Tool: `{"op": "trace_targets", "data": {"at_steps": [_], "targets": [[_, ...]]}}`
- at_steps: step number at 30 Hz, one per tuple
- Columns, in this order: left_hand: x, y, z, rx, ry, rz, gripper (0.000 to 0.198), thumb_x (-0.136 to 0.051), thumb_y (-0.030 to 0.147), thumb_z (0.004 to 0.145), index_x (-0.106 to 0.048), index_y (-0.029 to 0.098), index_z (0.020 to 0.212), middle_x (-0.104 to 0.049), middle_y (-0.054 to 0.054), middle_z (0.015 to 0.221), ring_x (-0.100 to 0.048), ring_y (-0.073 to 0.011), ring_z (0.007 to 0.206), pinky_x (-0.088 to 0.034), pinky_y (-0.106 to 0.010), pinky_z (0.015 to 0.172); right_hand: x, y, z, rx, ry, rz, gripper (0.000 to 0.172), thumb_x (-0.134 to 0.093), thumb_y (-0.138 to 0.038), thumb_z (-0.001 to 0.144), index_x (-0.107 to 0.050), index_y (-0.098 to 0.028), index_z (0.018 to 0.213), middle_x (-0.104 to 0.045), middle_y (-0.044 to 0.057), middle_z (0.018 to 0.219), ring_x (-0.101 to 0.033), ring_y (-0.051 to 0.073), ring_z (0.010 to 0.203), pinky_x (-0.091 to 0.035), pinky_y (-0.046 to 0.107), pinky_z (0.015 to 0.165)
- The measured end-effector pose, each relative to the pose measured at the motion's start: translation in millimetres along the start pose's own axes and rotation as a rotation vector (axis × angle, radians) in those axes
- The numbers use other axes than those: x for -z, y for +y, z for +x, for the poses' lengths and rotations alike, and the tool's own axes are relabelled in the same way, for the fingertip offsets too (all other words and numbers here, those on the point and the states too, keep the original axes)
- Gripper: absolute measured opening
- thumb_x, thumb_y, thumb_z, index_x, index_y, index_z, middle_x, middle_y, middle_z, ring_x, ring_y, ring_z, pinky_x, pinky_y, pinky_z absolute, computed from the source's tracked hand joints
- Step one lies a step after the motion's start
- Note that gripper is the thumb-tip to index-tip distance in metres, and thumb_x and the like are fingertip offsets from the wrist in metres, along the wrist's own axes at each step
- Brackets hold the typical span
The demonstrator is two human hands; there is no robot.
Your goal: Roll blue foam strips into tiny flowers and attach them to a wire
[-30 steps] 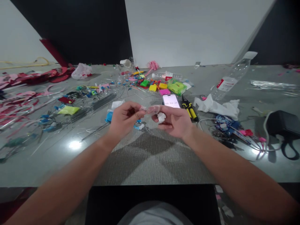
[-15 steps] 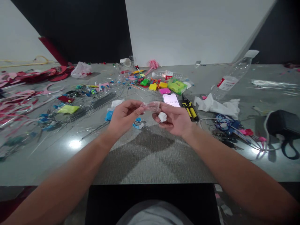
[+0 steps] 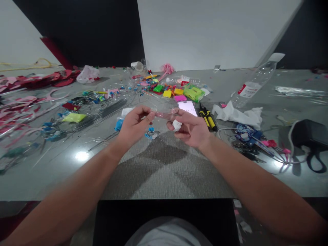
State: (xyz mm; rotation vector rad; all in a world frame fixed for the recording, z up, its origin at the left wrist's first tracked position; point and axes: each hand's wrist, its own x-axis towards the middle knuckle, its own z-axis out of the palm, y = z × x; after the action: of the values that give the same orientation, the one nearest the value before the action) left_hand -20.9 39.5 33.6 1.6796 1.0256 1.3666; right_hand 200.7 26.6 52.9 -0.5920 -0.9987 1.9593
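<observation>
Between my two hands a small clear plastic wrapper (image 3: 164, 115) is stretched sideways above the table. My left hand (image 3: 137, 124) pinches its left end between thumb and forefinger. The other end is in the fingertips of my right hand (image 3: 191, 127), which also keeps a white lump (image 3: 176, 125), soft-looking like modelling clay, against its curled lower fingers. Just below on the table lies a small cluster of blue and white pieces (image 3: 151, 134). A blue lump (image 3: 119, 124) sits beside my left hand, partly covered by it. Behind my right hand a phone (image 3: 186, 106) shows a running timer.
Yellow-and-black pliers (image 3: 208, 118) and crumpled tissue (image 3: 238, 115) lie to the right, near a leaning plastic bottle (image 3: 252, 85) and a black box (image 3: 310, 135). Colourful clay packets (image 3: 167, 93) lie at the back. Thin wires (image 3: 99, 116) and red-pink scraps (image 3: 33, 83) spread leftward.
My left hand has moved slightly left, away from the right. The wrapper, bunched before, is now drawn out longer and flatter between them. The white lump stays in my right hand.
</observation>
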Motion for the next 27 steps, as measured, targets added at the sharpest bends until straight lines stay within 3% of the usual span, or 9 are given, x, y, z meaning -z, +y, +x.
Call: {"op": "trace_targets", "data": {"at_steps": [5,9,13,16,20,23,25,27], "targets": [[-0.7,-3,2,-0.030,0.036,-0.018,0.015,-0.070,0.035,0.093,-0.065,0.021,0.088,-0.065,-0.001,0.082,-0.061,-0.0139,0.076,-0.052,-0.028,0.071,0,6,2,-0.033,-0.015,-0.105,0.037,-0.081,-0.022,0.073,-0.052,-0.025,0.097,-0.055,-0.005,0.072,-0.056,0.011,0.062,-0.013,0.015,0.036],[-1.3,-6,4,-0.040,0.112,-0.011,0.014,-0.069,0.030,0.093,-0.059,0.022,0.086,-0.063,0.001,0.076,-0.061,-0.0126,0.069,-0.052,-0.027,0.067,0,6,2,-0.072,-0.025,-0.164,0.037,-0.082,-0.024,0.076,-0.052,-0.025,0.098,-0.060,-0.004,0.078,-0.053,0.009,0.057,-0.017,0.014,0.036],[1.6,-9,5,-0.034,0.133,0.054,0.022,-0.077,0.023,0.085,-0.055,0.023,0.084,-0.062,0.004,0.067,-0.063,-0.0131,0.060,-0.051,-0.027,0.058,1,3,2,-0.116,0.009,-0.133,0.038,-0.081,-0.023,0.076,-0.053,-0.025,0.102,-0.068,0.002,0.097,-0.057,0.010,0.063,-0.018,0.014,0.036],[4.8,-10,5,-0.056,0.106,0.105,0.016,-0.075,0.021,0.084,-0.059,0.023,0.084,-0.070,0.000,0.079,-0.068,-0.0153,0.070,-0.053,-0.029,0.065,1,0,3,-0.123,0.036,-0.052,0.039,-0.079,-0.022,0.075,-0.056,-0.025,0.107,-0.071,0.006,0.112,-0.056,0.010,0.062,-0.017,0.015,0.036],[4.7,-7,3,-0.043,-0.054,0.116,0.009,-0.075,0.025,0.083,-0.071,0.022,0.090,-0.074,-0.007,0.105,-0.070,-0.0204,0.092,-0.057,-0.032,0.078,1,0,3,-0.108,0.058,-0.015,0.043,-0.074,-0.015,0.071,-0.058,-0.023,0.110,-0.072,0.006,0.107,-0.057,0.010,0.062,-0.022,0.016,0.037],[2.9,-4,2,0.005,-0.122,0.114,0.020,-0.081,0.027,0.079,-0.074,0.021,0.097,-0.075,-0.007,0.097,-0.070,-0.0204,0.085,-0.057,-0.031,0.072,-1,3,2,-0.113,0.020,-0.060,0.048,-0.075,-0.013,0.070,-0.059,-0.022,0.114,-0.070,0.004,0.098,-0.057,0.011,0.062,-0.029,0.016,0.039],[3.0,-5,3,0.027,-0.089,0.116,0.022,-0.085,0.025,0.075,-0.074,0.020,0.093,-0.073,-0.005,0.089,-0.068,-0.0178,0.078,-0.054,-0.028,0.068,-1,6,3,-0.065,0.002,-0.114,0.054,-0.078,-0.013,0.069,-0.057,-0.023,0.118,-0.069,0.003,0.099,-0.056,0.010,0.062,-0.033,0.017,0.040],[4.4,-6,5,0.047,-0.030,0.096,0.023,-0.085,0.023,0.075,-0.072,0.020,0.094,-0.072,-0.004,0.086,-0.066,-0.0152,0.073,-0.054,-0.027,0.066,2,9,7,0.078,0.074,-0.190,0.057,-0.081,-0.015,0.069,-0.055,-0.025,0.119,-0.068,0.003,0.106,-0.055,0.009,0.061,-0.036,0.018,0.041]]}}
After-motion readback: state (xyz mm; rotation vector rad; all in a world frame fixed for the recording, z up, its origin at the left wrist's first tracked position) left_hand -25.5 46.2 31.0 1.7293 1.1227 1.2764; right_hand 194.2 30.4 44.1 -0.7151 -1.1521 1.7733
